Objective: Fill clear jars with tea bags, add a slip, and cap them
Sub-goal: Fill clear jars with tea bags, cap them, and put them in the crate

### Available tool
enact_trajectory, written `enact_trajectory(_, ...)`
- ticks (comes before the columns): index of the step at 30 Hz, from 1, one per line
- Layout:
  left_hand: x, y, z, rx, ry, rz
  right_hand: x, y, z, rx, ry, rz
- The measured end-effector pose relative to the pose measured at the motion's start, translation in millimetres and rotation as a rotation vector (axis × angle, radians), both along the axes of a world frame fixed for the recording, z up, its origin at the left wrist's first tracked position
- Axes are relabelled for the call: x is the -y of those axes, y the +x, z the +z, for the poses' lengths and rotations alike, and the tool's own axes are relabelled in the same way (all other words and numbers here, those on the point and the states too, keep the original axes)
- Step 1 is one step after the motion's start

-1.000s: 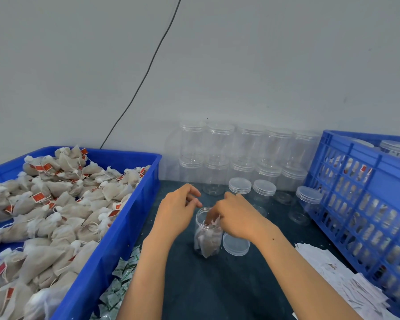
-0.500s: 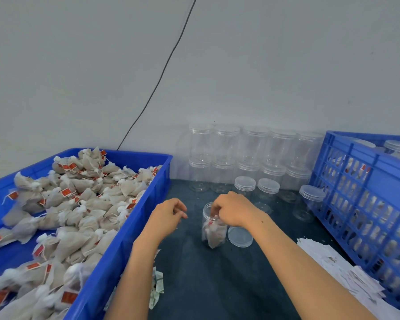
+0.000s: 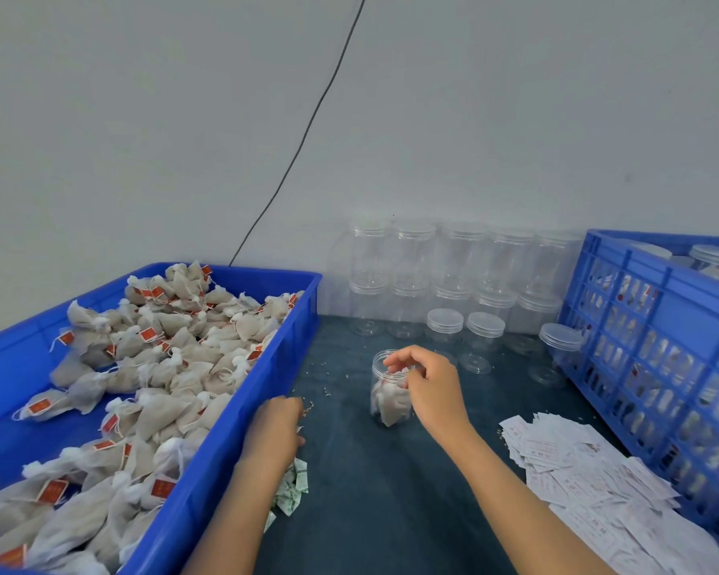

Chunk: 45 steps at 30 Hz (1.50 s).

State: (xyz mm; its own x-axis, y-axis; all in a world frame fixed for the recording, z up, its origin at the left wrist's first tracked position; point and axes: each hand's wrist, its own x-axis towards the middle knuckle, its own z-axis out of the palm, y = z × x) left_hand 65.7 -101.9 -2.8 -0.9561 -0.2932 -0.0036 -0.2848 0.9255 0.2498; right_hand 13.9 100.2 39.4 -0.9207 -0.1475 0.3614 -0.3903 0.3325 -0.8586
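Grey wall and a dark teal work mat (image 3: pixel 370 512) frame the bench. On the left sits the big blue tray (image 3: pixel 241 408) heaped with tea bags (image 3: pixel 171 367); on the right a blue slatted crate (image 3: pixel 656 350) holds capped jars, with empty clear jars (image 3: pixel 445 263) stacked against the wall between them and a loose spread of white paper slips (image 3: pixel 590 483) in front of the crate.

Half a second ago both hands were at the open jar (image 3: pixel 385 388); now the left hand (image 3: pixel 274 429) has dropped away to the tray's near wall, just above a small heap of green-printed packets (image 3: pixel 293 487). Its fingers curl downward, but whether they pinch anything I cannot tell. The right hand (image 3: pixel 428 383) stays at the jar mouth, fingers loosely bent over the rim — again, no clear view of anything held between them, though it looks like it is tucking the bags down.

The jar stands upright on the mat, partly filled, uncapped. Its lid, seen beside it a moment ago, is now hidden behind the right hand. Judging by the shift, filling is about done and the left hand is probably going for the insert — capping remains
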Motion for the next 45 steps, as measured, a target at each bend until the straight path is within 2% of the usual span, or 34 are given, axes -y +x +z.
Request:
enact_trajectory(11, -6, -3, 1, -0.146, -0.074, 0.06, -55, -16, -8, 0.085, -0.114, -0.142)
enact_trajectory(16, -15, -11, 20, -0.315, 0.126, 0.076, -66, -23, -14, 0.104, -0.107, -0.182)
enact_trajectory(25, -25, -27, 35, -0.273, 0.494, 0.003, -79, -25, -21, 0.211, -0.112, -0.152)
enact_trajectory(30, -42, -38, 45, -0.517, 0.673, -0.023, -83, -29, -26, 0.275, -0.137, -0.167)
enact_trajectory(34, -71, -52, 58, -0.611, 0.606, -0.052, -87, -30, -30, 0.296, -0.134, -0.164)
enact_trajectory(39, -92, -72, 64, -0.519, 0.327, -0.086, -107, -35, -34, 0.319, -0.063, -0.188)
enact_trajectory(45, -96, -86, 59, -0.496, 0.046, -0.06, -141, -41, -39, 0.215, 0.118, -0.354)
